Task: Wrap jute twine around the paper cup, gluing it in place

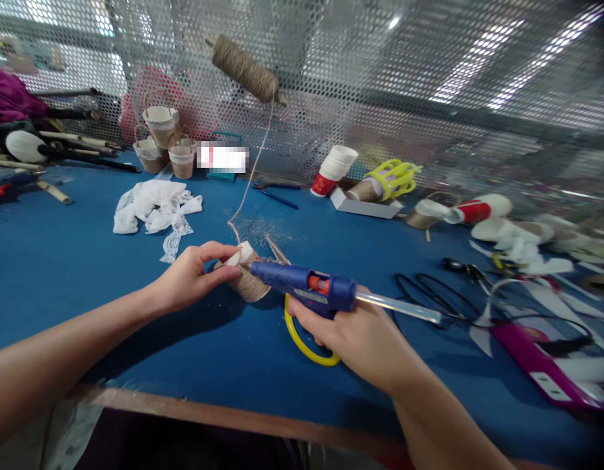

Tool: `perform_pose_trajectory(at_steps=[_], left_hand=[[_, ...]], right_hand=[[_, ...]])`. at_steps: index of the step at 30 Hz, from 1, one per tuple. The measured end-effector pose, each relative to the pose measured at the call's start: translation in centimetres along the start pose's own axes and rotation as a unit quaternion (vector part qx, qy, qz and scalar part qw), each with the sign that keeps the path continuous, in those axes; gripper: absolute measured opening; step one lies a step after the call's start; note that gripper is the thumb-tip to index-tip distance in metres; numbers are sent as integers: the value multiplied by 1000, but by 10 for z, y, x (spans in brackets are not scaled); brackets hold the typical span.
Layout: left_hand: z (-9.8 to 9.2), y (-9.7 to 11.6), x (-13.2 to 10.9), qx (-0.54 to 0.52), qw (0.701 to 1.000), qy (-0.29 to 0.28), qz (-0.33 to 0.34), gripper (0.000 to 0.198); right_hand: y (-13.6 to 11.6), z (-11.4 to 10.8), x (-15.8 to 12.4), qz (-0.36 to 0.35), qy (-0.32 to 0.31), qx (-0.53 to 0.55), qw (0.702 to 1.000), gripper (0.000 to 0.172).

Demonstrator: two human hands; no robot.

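My left hand (200, 273) pinches the rim of a small paper cup (253, 287) wrapped in brown twine, which lies tilted above the blue table. A strand of twine (255, 163) runs from the cup up to a spool (245, 68) on the perforated metal screen. My right hand (350, 329) grips a blue hot glue gun (302, 284), its nozzle at the cup's twine near my left fingers. From the gun's back sticks a clear glue stick (399, 307). Under the gun lie scissors (302, 339) with yellow handles, partly hidden.
Finished twine cups (162, 127) are stacked at the back left, behind white lace (152, 205). Pliers (277, 192) lie near the screen. Stacked paper cups (335, 170) stand back right. Black cables (429, 294) and a purple power strip (541, 365) occupy the right side.
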State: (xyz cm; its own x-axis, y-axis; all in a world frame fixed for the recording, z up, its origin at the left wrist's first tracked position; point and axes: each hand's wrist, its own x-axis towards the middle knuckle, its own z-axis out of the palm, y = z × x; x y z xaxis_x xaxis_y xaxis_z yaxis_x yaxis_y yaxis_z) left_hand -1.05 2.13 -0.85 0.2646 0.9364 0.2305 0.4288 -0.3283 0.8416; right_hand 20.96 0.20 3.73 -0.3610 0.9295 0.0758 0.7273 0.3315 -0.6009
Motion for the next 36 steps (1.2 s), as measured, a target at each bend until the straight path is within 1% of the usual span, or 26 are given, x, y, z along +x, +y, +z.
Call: perform_pose_trajectory(at_steps=[7, 10, 15, 20, 25, 30, 34, 36], left_hand=[[-2, 1, 0, 20, 1000, -4, 16, 27], [-2, 1, 0, 20, 1000, -3, 20, 27], [-2, -1, -1, 22, 999, -2, 27, 27], [-2, -1, 0, 24, 999, -6, 32, 27], [-3, -1, -1, 23, 999, -8, 29, 28], [-2, 0, -1, 26, 999, -5, 26, 28], [-3, 0, -1, 27, 999, -9, 28, 29], [-3, 0, -1, 27, 999, -6, 29, 28]], right_hand=[[-1, -3, -1, -1, 32, -39, 999, 22], [0, -3, -1, -13, 31, -43, 999, 23], [-1, -5, -2, 7, 32, -38, 999, 22], [-3, -6, -2, -13, 22, -16, 1000, 20], [0, -6, -1, 37, 16, -20, 999, 24], [-1, -6, -1, 5, 11, -9, 1000, 20], [0, -7, -1, 31, 20, -21, 999, 23], [1, -7, -1, 23, 20, -24, 999, 22]])
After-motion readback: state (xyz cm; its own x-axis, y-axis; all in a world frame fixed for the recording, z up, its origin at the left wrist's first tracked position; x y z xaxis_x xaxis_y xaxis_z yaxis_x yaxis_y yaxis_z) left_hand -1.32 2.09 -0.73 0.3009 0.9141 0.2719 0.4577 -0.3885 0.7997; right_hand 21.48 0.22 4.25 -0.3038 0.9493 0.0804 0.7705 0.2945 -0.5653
